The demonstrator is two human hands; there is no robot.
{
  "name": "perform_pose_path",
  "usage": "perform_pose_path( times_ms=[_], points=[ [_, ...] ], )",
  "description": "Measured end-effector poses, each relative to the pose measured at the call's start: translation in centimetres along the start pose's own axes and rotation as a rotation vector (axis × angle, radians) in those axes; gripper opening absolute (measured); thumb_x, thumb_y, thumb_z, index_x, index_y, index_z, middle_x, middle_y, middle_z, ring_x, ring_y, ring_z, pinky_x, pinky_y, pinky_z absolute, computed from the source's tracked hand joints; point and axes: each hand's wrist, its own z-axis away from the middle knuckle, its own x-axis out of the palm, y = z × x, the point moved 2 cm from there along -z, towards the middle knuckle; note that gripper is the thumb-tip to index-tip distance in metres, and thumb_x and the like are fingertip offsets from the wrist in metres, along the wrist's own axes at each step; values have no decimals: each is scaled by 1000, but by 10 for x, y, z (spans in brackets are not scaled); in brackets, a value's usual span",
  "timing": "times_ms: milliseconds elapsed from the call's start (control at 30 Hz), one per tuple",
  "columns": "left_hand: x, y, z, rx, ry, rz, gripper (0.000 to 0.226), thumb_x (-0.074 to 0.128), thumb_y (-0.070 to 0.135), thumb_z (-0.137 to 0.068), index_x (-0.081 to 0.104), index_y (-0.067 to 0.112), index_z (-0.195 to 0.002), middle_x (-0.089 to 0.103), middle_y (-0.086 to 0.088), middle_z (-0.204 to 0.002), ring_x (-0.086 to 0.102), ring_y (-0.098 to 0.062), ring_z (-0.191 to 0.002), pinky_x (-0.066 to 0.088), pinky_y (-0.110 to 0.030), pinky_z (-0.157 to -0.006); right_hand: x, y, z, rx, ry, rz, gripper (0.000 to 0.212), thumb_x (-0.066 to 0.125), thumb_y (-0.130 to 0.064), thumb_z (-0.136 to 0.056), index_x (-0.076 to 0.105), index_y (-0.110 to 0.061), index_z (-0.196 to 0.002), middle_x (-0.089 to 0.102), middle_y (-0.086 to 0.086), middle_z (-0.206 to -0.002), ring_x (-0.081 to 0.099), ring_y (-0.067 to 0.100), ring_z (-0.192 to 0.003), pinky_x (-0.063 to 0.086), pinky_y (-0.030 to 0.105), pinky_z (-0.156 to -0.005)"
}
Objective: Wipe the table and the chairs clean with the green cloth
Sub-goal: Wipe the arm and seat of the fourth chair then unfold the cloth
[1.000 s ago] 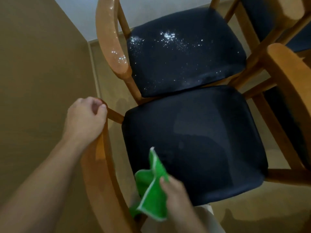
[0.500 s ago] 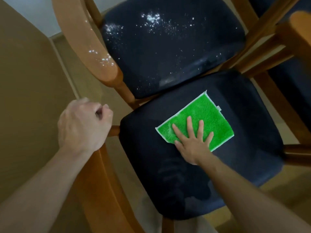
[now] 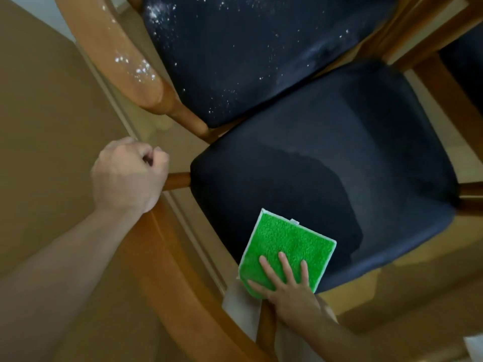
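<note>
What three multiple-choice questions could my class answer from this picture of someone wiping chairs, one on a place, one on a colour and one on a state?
1. Where does the cloth lie?
A. On the near edge of the near chair seat
B. On the far chair's armrest
C. On the floor

2. What colour is the cloth?
A. Blue
B. Green with a white edge
C. Yellow

3. How does the far chair seat look?
A. Wiped clean
B. Covered by a towel
C. Speckled with white spots

Answers:
1. A, since the right hand presses it flat at the seat's near edge.
2. B, since its fluffy face is bright green and a white trim runs round it.
3. C, since white specks dot the dark seat and the wooden armrest beside it.
</note>
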Motion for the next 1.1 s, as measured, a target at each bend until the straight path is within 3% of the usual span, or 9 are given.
perform_pose_path(
  times_ms=[67,200,333,533,600,733,900,1000,1100],
  points=[
    [-1,0,0,-23,0,17,40,43,29,-86,46,10,-50,42,-5,-63,40,-27,-64,28,-32,-54,-16,11,9,-84,63,23,81,49,-23,-94,-3,-63,-141,-44,-17,-146,-33,36,-137,-34,68,-88],
    [-2,-3,0,-38,-5,23,36,41,30,-82,39,16,-50,39,-2,-60,40,-26,-61,30,-32,-54,-53,56,22,193,270,-64,88,94,-38,-45,61,-41,-127,49,-3,-144,51,39,-125,46,63,-85],
    [0,-4,-3,-54,-68,-8,37,44,29,-86,41,19,-50,39,3,-59,41,-21,-58,32,-31,-53,-71,73,11,393,386,-239,82,53,-11,-90,7,-35,-154,-13,-5,-161,-4,33,-147,26,48,-113],
    [0,-2,-4,-63,-176,-11,36,42,31,-86,42,20,-52,41,4,-57,46,-20,-55,40,-32,-52,-156,34,12,371,700,-1098,41,48,-15,-100,50,-28,-139,66,-1,-122,57,12,-115,44,21,-91],
    [-4,-2,-5,-47,-185,-5,35,44,31,-86,38,22,-52,37,7,-54,44,-18,-52,35,-30,-50,-210,15,11,224,701,-1324,32,48,-18,-100,62,-35,-124,70,-10,-87,62,0,-78,46,17,-72],
    [-9,-1,-8,-29,-236,-15,34,42,34,-80,47,19,-50,42,2,-50,48,-24,-44,35,-26,-43,-317,-31,5,-250,758,-1619,25,50,-28,-94,68,-12,-102,64,13,-91,59,15,-89,46,31,-81],
    [-12,1,-12,48,-352,-78,32,52,43,-82,56,23,-58,53,4,-53,54,-19,-50,38,-26,-48,-404,-75,-38,-303,727,-1015,49,34,-42,-97,21,-54,-143,24,-21,-155,-3,9,-147,12,39,-119],
    [-15,-1,-15,46,-447,28,23,53,44,-78,60,27,-65,60,6,-64,60,-15,-66,43,-29,-57,-422,-95,-82,-136,583,-299,54,18,-43,-103,-8,-40,-151,-13,-6,-161,-13,21,-148,11,48,-119],
    [-18,1,-19,35,-526,51,19,57,45,-72,66,28,-70,65,13,-76,61,-9,-81,46,-31,-70,-435,-109,-117,-49,534,-107,60,15,-44,-102,-22,-32,-148,-32,-3,-156,-10,31,-148,30,52,-111]
  ],
)
